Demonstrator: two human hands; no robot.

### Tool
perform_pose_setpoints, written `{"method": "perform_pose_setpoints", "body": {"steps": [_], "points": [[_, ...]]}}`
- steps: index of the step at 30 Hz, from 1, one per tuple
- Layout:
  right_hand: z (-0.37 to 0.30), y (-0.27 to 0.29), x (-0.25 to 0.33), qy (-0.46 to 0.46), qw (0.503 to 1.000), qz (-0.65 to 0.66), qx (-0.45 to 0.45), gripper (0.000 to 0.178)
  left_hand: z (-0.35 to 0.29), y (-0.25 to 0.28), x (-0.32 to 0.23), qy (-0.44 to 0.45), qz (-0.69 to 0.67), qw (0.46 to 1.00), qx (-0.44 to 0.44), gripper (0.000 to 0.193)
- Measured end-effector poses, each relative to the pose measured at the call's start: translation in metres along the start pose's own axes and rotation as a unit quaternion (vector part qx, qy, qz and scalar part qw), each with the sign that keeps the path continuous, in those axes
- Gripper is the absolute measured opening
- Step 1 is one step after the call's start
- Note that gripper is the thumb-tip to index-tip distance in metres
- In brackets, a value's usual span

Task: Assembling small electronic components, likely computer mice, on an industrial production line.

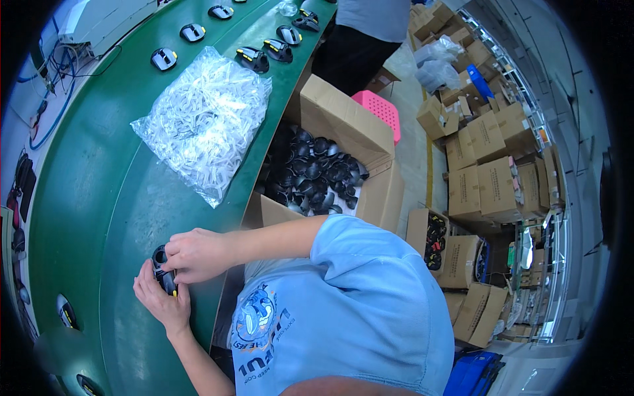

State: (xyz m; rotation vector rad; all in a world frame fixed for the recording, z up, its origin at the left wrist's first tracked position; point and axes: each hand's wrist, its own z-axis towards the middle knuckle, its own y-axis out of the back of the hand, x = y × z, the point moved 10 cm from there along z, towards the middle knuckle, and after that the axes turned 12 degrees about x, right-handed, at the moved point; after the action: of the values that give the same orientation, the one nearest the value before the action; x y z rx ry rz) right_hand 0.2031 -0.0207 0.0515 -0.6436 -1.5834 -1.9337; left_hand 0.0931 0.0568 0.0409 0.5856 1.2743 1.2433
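A black computer mouse (158,256) with a touch of yellow stands on the green work surface, partly covered by my hands. My left hand (162,302) wraps round its near side, fingers closed along its edge. From above, my right hand (197,256) bends over the mouse with curled fingers pressed onto it. Whether a small part sits under those fingertips is hidden. Farther along the surface lies a clear plastic bag (205,119) full of white, loop-like plastic pieces.
Grey and black mice (193,32) stand spaced along the green conveyor belt (86,198); darker ones (252,59) line its edge. An open carton (343,109) of black curved shells (314,168) adjoins the edge. Behind are a pink stool (380,112), another person (360,46) and stacked cartons (485,191).
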Motion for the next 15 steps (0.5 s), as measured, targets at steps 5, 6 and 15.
{"method": "perform_pose_setpoints", "body": {"steps": [5,6,15], "points": [[0.010,-0.003,-0.006,0.049,0.996,0.058,-0.053,0.020,-0.012,-0.001,0.011,0.039,0.004,0.999,0.008,0.069],[0.009,0.002,-0.007,0.048,0.995,0.044,-0.073,0.018,-0.008,0.000,0.006,0.039,0.005,0.999,0.008,0.069],[0.017,0.009,-0.006,0.040,0.996,0.060,-0.059,0.010,-0.002,0.007,0.004,0.081,-0.008,0.997,0.001,0.074]]}}
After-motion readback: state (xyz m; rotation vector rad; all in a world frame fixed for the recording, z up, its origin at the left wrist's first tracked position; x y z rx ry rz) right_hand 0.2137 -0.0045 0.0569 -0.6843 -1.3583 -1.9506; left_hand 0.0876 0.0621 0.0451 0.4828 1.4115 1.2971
